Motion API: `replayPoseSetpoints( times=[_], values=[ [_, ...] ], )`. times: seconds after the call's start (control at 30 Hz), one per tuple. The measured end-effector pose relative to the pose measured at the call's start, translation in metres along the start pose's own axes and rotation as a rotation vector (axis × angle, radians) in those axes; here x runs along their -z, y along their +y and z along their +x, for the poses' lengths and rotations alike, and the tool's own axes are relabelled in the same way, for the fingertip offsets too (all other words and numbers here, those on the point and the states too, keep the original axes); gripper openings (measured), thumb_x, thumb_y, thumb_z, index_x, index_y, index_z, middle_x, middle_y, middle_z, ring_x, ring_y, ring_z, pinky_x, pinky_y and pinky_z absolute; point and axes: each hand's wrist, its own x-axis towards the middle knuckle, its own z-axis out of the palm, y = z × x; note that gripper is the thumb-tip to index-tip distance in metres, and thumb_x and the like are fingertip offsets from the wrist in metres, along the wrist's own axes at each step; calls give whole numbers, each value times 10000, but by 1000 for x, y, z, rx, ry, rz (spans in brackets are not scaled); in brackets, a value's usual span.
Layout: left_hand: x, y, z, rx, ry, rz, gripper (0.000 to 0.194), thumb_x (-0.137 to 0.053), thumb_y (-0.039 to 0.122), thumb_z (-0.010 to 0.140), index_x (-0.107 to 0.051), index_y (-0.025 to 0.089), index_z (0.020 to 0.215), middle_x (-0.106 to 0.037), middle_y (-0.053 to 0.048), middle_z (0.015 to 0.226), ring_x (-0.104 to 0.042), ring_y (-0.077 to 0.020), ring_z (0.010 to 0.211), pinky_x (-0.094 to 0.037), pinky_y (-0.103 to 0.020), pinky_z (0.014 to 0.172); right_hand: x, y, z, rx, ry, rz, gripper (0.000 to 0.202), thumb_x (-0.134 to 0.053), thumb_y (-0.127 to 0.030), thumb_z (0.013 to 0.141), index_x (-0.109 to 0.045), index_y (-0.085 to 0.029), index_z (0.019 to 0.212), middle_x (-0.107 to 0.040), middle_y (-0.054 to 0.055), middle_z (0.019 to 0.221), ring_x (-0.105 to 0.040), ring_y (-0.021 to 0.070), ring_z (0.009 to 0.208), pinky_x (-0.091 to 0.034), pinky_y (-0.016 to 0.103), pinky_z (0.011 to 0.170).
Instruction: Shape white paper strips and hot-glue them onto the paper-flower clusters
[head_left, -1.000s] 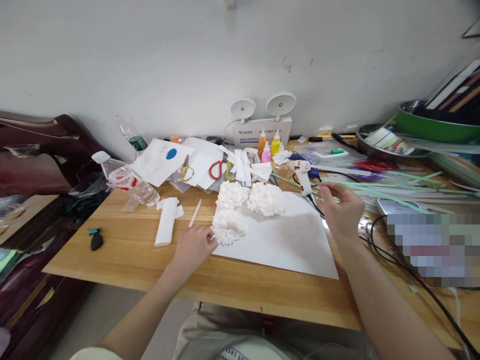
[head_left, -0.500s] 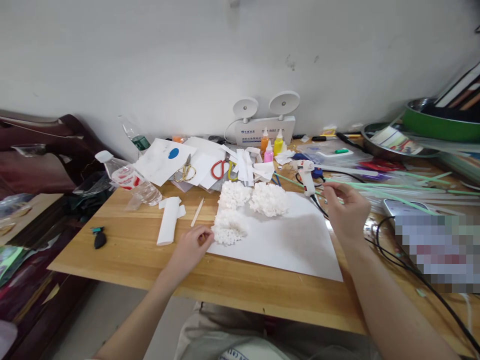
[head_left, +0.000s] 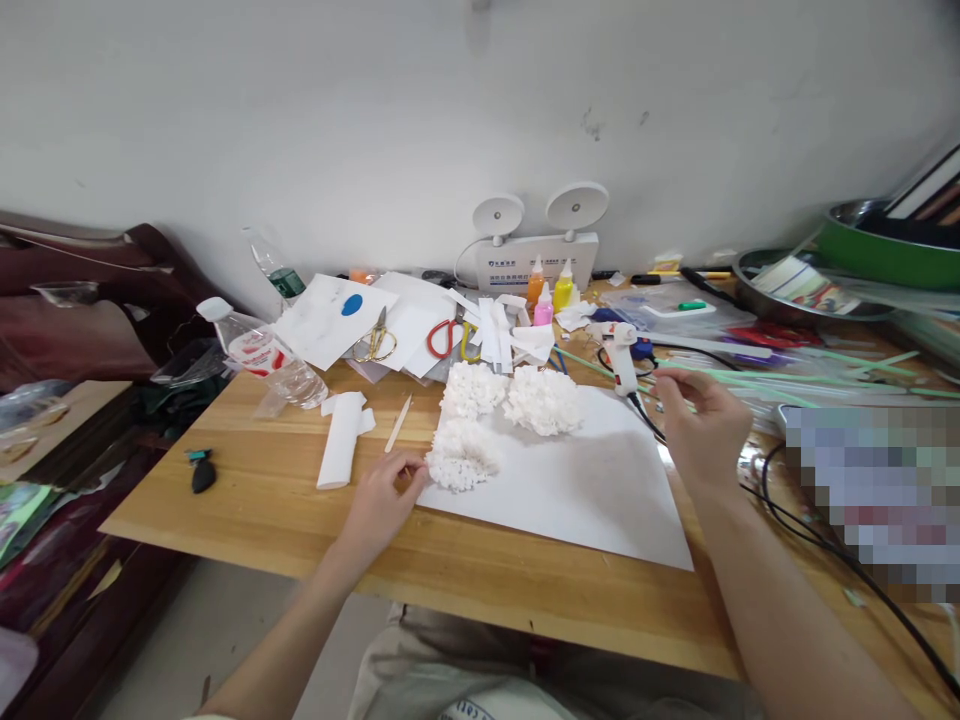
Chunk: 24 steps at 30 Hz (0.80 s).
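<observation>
Three fluffy white clumps rest on a white sheet (head_left: 600, 490): one at the back left (head_left: 474, 388), one to its right (head_left: 543, 400) and one in front (head_left: 461, 457). My left hand (head_left: 386, 492) is at the sheet's left edge, its thumb and index finger pinched beside the front clump; what they hold, if anything, is too small to make out. My right hand (head_left: 705, 425) is raised right of the sheet with fingers curled in a pinch, contents hidden. Near it stands a white glue gun (head_left: 619, 355).
Left are a plastic bottle (head_left: 274, 362), a folded white paper piece (head_left: 341, 440) and a pointed stick (head_left: 398, 424). Scissors (head_left: 444, 338), papers and paint bottles (head_left: 543, 305) lie behind. Green strips, a black cable and metal bowls (head_left: 802, 290) fill the right.
The view has shifted slightly, so things appear a little further right. Both hands keep nearly the same pose and place; the clumps have not visibly moved.
</observation>
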Motion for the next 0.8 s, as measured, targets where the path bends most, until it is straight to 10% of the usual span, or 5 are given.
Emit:
replayPoseSetpoints(
  times=[0.8],
  values=[
    [-14, -4, -3, -8, 80, -113, 154, -509, 297, 784, -613, 186, 808, -622, -41, 829, -570, -159, 770, -469, -279, 711, 0, 0, 0, 8, -13, -10, 188, -517, -261, 722, -658, -158, 792, -646, 47, 707, -596, 167, 653, -459, 269, 651]
  ],
)
